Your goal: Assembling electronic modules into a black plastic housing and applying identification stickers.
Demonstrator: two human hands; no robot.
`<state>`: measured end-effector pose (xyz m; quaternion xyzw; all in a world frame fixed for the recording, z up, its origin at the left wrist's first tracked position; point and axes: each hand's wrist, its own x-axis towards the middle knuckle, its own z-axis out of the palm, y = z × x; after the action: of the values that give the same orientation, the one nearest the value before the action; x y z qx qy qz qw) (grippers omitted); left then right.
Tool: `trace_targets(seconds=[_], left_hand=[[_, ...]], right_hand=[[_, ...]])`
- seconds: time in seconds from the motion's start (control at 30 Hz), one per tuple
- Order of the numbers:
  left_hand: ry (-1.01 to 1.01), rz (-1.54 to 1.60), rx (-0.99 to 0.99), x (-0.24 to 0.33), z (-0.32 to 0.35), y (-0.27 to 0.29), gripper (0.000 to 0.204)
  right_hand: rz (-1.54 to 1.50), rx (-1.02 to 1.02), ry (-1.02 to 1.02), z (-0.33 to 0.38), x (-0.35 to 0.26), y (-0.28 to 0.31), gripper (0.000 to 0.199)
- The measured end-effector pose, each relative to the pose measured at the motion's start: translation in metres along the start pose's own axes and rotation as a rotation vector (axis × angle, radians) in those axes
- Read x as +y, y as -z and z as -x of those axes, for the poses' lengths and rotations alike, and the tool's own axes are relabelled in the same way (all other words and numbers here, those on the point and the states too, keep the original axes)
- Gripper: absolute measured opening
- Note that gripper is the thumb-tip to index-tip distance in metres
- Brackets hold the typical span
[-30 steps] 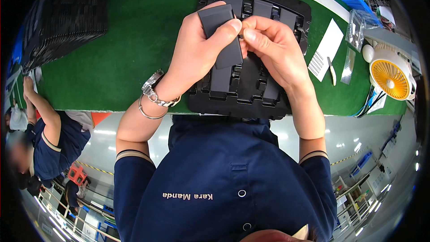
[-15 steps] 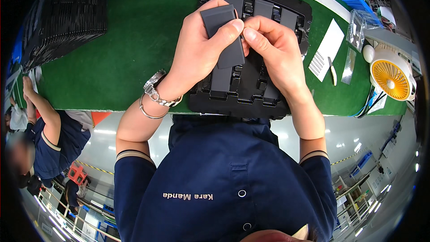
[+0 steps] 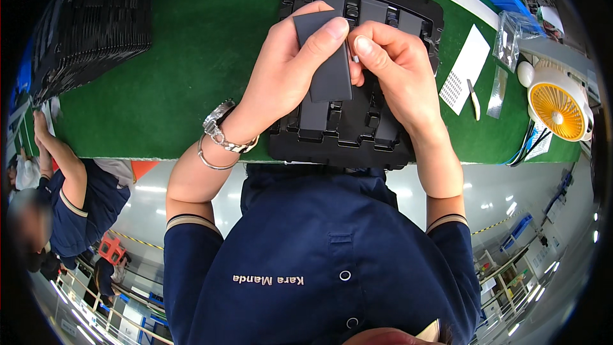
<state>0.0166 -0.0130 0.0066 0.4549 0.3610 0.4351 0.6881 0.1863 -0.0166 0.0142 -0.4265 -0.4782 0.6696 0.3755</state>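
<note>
My left hand [image 3: 290, 67] is closed round a flat, dark grey rectangular block [image 3: 327, 70], its thumb pressed on the upper face. Close to the block's right edge, my right hand [image 3: 394, 67] pinches a tiny pale piece [image 3: 355, 59] between thumb and fingers; its exact kind is too small to tell. Below both hands lies a black moulded tray [image 3: 348, 153], with several similar dark grey blocks [image 3: 314, 118] in its slots. The fingers of my left hand under the block are mostly hidden.
Right of the tray, a white label sheet [image 3: 471, 57] lies on the green mat [image 3: 191, 57] with a white-handled knife [image 3: 474, 99]. Farther right are a clear plastic strip [image 3: 497, 92] and a white-and-yellow fan [image 3: 557, 112]. Black trays [image 3: 96, 32] are stacked left; another person [image 3: 83, 198] sits beyond.
My right hand has drawn slightly away from the block's edge, and the pale piece now shows at its fingertips. The block has turned slightly in my left hand.
</note>
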Motion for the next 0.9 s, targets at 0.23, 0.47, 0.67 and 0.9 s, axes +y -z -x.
trace_targets(seconds=[0.23, 0.47, 0.67, 0.9], left_hand=[[0.026, -0.015, -0.043, -0.002, -0.002, 0.003, 0.027], [0.011, -0.123, -0.042, 0.001, 0.001, 0.002, 0.028], [0.068, -0.022, -0.041, 0.004, 0.002, 0.001, 0.030], [0.027, -0.045, -0.036, 0.000, 0.000, 0.001, 0.032]], right_hand=[[0.208, -0.006, 0.035, 0.002, -0.008, 0.002, 0.025], [0.193, -0.009, 0.064, 0.002, -0.005, 0.002, 0.024], [0.085, -0.082, 0.041, -0.003, 0.000, 0.008, 0.025], [0.036, -0.062, 0.046, -0.006, 0.002, 0.008, 0.020]])
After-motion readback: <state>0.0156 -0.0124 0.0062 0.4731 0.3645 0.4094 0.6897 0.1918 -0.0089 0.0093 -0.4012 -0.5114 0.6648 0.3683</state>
